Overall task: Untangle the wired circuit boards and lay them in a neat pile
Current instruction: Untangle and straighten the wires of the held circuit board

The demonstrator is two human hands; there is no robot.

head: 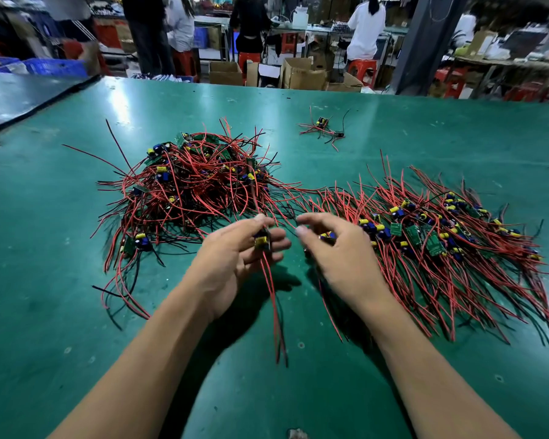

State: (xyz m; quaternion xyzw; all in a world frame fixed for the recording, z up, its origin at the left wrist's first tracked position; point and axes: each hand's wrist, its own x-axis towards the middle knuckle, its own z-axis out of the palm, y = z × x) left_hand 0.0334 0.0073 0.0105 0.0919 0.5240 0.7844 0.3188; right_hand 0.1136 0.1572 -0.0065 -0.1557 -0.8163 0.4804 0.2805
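From beside the green surface (298,391), I see the left hand (235,251) with its grip closed round one small circuit board (262,241). The board is held just above the surface, between the tangled heap (197,185) on its left and the combed-out pile (441,242) on its right. Its red wires (274,312) hang down toward the person, and one strand seems to run back into the heap.

The right hand (339,255) hovers just beside, thumb and forefinger drawn close near a dark wire. Whether that grip holds anything, I cannot tell.

To do this well, I'd hold the board steady and draw the caught strand out along its own length rather than yanking sideways. Then I'd lay the board among the other boards with its wires parallel to theirs.

No brand, label or lettering is legible anywhere.
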